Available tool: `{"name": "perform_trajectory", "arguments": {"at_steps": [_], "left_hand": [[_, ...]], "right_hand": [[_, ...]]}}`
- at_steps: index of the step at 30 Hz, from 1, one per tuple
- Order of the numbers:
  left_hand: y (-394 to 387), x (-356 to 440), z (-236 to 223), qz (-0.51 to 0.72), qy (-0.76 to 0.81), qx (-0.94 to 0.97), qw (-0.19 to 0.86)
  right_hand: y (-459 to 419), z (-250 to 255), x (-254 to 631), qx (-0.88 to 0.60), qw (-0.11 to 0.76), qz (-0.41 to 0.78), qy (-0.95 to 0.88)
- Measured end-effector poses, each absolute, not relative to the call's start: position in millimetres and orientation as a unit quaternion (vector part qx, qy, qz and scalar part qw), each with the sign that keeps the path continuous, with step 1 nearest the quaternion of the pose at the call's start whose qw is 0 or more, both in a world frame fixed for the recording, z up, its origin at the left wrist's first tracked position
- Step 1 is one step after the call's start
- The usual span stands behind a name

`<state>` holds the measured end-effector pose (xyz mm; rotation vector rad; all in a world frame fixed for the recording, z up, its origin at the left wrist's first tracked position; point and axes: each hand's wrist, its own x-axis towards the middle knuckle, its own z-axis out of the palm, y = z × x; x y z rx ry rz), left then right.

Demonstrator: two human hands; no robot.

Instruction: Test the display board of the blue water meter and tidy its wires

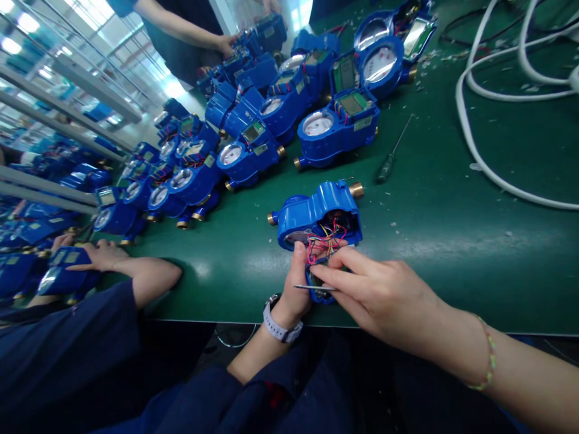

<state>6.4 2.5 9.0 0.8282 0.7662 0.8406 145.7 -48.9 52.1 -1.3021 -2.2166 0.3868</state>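
Head view: left hand (pixel 296 286) grips blue cover (pixel 322 299), right hand (pixel 375 289) seemingly rod (pixel 312 287); wires (pixel 323 243) intervene, meters (pixel 337 135) beyond.

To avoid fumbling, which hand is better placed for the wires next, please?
Probably the right hand: it is at the wires with a thin metal tool, while the left hand supports the blue case.

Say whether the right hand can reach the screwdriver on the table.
Likely yes: the right hand has a free way to the screwdriver past the opened meter, but its fingers hold a slim tool.
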Motion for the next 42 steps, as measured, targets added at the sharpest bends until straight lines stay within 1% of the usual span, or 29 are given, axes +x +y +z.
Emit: {"name": "perform_trajectory", "arguments": {"at_steps": [2, 3, 6, 8, 14, 18, 24, 27, 30, 42], "left_hand": [[1.4, 5.1, 5.6, 0.379, 0.352, 0.384, 0.765], [0.6, 4.6, 4.1, 0.376, 0.352, 0.387, 0.765], [-1.6, 3.8, 1.3, 0.367, 0.353, 0.401, 0.762], [-2.1, 3.3, 0.8, 0.365, 0.351, 0.411, 0.758], [0.8, 1.8, 1.6, 0.364, 0.356, 0.421, 0.75], [0.1, 1.1, 1.5, 0.364, 0.367, 0.44, 0.735], [-2.5, -2.3, -3.4, 0.36, 0.393, 0.501, 0.682], [-1.3, -1.5, -4.4, 0.357, 0.393, 0.505, 0.68], [0.3, 1.1, -3.9, 0.356, 0.381, 0.478, 0.706], [-3.8, 3.8, 4.8, 0.369, 0.375, 0.452, 0.72]], "right_hand": [[-53.8, 53.6, 141.7, -0.502, 0.258, 0.14, -0.814], [-56.0, 54.2, 139.7, -0.51, 0.268, 0.149, -0.804], [-59.8, 54.3, 134.1, -0.524, 0.334, 0.213, -0.754], [-59.7, 52.5, 131.6, -0.531, 0.362, 0.252, -0.724], [-57.1, 46.0, 129.2, -0.523, 0.384, 0.277, -0.708], [-53.8, 45.9, 130.6, -0.522, 0.376, 0.275, -0.714], [-45.6, 46.1, 133.7, -0.508, 0.339, 0.299, -0.733], [-45.2, 46.4, 132.9, -0.5, 0.334, 0.263, -0.755], [-45.8, 45.5, 131.1, -0.485, 0.328, 0.214, -0.782], [-47.0, 39.8, 131.5, -0.429, 0.29, 0.136, -0.845]]}}
